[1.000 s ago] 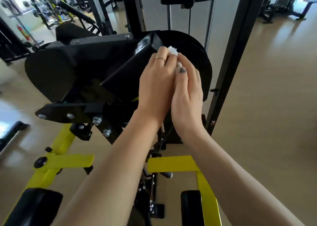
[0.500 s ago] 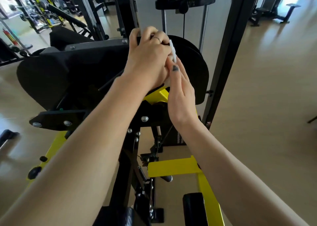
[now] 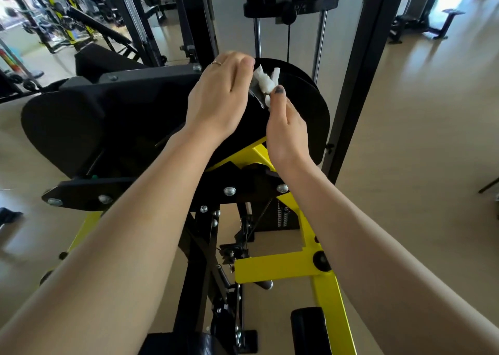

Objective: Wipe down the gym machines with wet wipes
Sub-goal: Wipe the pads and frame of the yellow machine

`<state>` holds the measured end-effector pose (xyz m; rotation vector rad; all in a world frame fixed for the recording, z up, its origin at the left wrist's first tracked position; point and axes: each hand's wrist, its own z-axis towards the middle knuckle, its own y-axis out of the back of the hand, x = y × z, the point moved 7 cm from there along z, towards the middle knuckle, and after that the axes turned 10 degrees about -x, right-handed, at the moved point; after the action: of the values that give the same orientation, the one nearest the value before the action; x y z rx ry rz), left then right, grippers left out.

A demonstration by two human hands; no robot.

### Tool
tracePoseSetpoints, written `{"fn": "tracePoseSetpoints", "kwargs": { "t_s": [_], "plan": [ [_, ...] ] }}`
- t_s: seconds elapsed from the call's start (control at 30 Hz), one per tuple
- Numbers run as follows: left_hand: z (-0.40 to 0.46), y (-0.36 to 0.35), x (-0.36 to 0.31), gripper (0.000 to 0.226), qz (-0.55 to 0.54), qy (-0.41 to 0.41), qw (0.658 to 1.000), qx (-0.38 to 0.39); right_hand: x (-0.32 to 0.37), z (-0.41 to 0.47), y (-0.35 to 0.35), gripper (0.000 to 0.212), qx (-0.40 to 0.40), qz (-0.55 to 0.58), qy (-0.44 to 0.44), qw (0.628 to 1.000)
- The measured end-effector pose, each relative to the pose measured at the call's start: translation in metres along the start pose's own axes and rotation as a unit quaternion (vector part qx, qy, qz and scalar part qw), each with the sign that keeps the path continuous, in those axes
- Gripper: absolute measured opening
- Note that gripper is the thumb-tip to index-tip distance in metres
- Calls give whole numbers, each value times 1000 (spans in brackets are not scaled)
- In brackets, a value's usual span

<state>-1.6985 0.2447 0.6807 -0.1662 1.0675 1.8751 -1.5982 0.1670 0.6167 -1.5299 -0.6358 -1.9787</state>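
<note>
From the head view, the wipe (image 3: 266, 83) sits crumpled between both hands over the machine (image 3: 113, 117), in front of its black disc (image 3: 305, 106) at about 1 o'clock from centre. The right hand (image 3: 287, 128) has its grip pinched on the wipe's lower end. The left hand (image 3: 220, 95), ring on one finger, curls fingers to the wipe's upper edge; whether it grips is unclear.

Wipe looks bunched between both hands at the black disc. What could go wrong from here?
The wet wipe is a small wad held by the right hand fingertips, so it may slip and fall into the yellow frame. Bunched, it may skip parts of the black disc.
</note>
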Motion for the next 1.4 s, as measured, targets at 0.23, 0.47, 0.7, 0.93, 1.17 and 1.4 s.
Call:
{"fn": "tracePoseSetpoints", "kwargs": {
  "t_s": [0.23,0.47,0.7,0.93,1.17,1.4],
  "plan": [
    [2,1,3,46,-1,-17,1000,-7,-17,-41,6,39,-46,60,-50,996],
    [3,-1,2,47,-6,-28,999,20,-2,-18,3,40,-15,52,-140,989],
    [5,-3,8,50,-18,-29,998,54,-27,-64,8,48,-45,78,-134,987],
    [5,-3,8,50,-24,-45,997,53,-29,-97,-21,40,-20,133,-214,967],
    [4,-2,7,48,-23,-56,996,60,-44,-81,-26,25,-11,190,-271,943],
    [3,-2,10,47,-35,-56,996,52,-38,-67,-25,42,-18,300,-279,912]
  ]
}}
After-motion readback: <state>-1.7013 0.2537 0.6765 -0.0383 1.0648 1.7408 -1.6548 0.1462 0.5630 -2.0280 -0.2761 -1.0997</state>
